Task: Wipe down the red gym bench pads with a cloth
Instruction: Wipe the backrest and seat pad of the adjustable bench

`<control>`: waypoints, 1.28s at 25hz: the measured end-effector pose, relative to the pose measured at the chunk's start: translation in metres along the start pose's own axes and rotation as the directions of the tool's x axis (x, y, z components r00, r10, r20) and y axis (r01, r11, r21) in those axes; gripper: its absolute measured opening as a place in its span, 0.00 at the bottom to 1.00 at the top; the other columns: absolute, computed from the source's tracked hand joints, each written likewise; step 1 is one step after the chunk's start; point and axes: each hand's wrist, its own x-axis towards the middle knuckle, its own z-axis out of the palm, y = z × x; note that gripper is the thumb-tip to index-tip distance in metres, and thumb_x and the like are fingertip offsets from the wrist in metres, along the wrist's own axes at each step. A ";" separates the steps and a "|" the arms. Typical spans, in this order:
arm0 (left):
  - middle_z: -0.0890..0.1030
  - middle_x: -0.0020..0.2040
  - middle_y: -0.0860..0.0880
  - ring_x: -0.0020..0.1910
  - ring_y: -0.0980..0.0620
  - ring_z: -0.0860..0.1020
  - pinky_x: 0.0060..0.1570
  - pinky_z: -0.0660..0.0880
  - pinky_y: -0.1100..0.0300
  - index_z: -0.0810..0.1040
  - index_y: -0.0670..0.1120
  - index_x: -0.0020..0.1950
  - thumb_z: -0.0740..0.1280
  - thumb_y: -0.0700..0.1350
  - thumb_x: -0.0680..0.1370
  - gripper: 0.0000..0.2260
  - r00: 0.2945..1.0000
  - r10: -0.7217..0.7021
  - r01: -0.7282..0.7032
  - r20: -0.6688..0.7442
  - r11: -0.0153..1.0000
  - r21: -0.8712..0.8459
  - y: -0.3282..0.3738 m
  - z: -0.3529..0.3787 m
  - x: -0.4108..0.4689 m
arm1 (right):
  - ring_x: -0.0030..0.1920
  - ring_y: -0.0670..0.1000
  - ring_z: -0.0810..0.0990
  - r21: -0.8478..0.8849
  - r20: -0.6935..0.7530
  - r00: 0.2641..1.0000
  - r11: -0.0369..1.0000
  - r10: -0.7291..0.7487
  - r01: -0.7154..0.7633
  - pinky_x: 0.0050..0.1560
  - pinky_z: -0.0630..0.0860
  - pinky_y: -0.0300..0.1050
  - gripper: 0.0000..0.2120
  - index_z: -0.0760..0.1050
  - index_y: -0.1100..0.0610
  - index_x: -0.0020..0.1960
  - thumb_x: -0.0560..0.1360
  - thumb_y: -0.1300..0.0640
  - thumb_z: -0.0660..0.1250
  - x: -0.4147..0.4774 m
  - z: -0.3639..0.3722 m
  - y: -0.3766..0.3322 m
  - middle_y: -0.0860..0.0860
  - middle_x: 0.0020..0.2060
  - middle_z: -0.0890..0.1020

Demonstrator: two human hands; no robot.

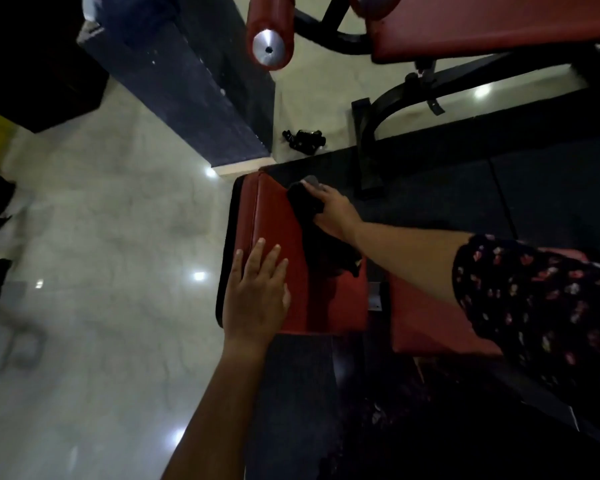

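A red bench pad (278, 220) lies below me at the centre of the head view, with a second red pad (426, 317) to its right across a narrow gap. My left hand (257, 296) rests flat on the near left part of the pad, fingers straight. My right hand (329, 213) grips a black cloth (309, 216) against the pad's far right edge. The cloth trails back toward me along that edge.
Another red bench (482, 26) with a roller pad (269, 32) stands at the top on a black frame (392, 98). A dark pillar (187, 81) rises at upper left. Small black items (303, 138) lie on the pale glossy floor (101, 237). Dark matting (499, 188) lies to the right.
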 end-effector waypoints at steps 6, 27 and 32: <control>0.78 0.66 0.47 0.72 0.45 0.68 0.70 0.63 0.42 0.82 0.46 0.61 0.67 0.46 0.72 0.17 0.999 -0.029 0.028 -0.044 0.999 -0.015 0.003 0.003 0.000 | 0.66 0.61 0.72 0.237 0.078 0.989 0.961 0.126 -0.141 0.62 0.72 0.49 0.38 0.54 0.45 0.78 0.74 0.63 0.64 -0.033 0.014 -0.002 0.58 0.71 0.68; 0.55 0.80 0.45 0.79 0.42 0.49 0.75 0.43 0.38 0.56 0.48 0.79 0.52 0.55 0.82 0.26 0.933 0.093 -0.201 0.349 0.936 0.289 0.011 -0.013 0.005 | 0.73 0.57 0.62 0.375 0.049 0.987 0.913 0.155 -0.162 0.72 0.61 0.47 0.27 0.52 0.32 0.73 0.78 0.40 0.61 -0.213 0.122 0.008 0.56 0.76 0.57; 0.57 0.79 0.45 0.78 0.43 0.52 0.75 0.41 0.42 0.56 0.45 0.79 0.53 0.53 0.82 0.27 0.926 0.073 -0.179 0.371 0.949 0.261 0.025 -0.015 0.017 | 0.67 0.55 0.70 0.218 0.073 0.996 0.973 0.058 -0.072 0.65 0.63 0.36 0.32 0.50 0.36 0.74 0.78 0.49 0.65 -0.205 0.114 0.037 0.55 0.70 0.65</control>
